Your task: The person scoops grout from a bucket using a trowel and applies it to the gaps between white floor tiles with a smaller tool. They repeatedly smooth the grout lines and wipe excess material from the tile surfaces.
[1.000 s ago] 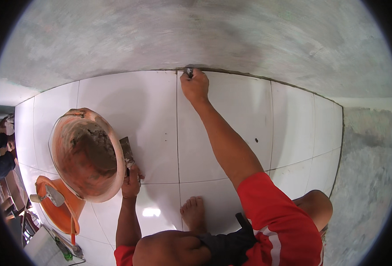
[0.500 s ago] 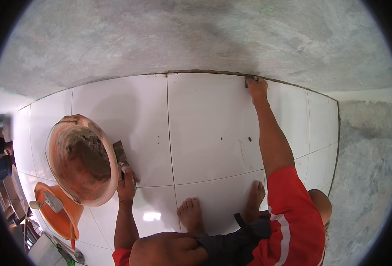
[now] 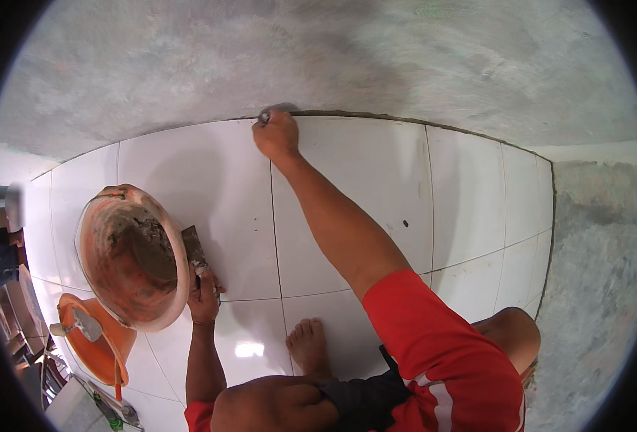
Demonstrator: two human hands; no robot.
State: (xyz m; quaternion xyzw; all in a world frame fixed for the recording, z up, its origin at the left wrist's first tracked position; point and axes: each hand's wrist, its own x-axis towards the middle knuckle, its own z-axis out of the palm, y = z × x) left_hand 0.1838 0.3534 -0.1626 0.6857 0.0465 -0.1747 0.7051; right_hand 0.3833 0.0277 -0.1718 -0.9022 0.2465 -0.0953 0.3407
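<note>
Left hand [image 3: 203,299]: fingers wrapped round a flat grey metal trowel [image 3: 193,245]; mortar-smeared orange bucket [image 3: 182,279] just left of them, likely for reach. Right hand [image 3: 277,135]: fingers curled on a small dark tool [image 3: 264,117], mostly hidden. Right against them, grey plaster wall [image 3: 189,65]; beneath, glossy white tiled floor [image 3: 354,180].

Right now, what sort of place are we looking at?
Probably a room under building or finishing work: a patchy, unpainted-looking grey wall, white floor tiles, and a stained bucket holding wet-looking grey mix.
</note>
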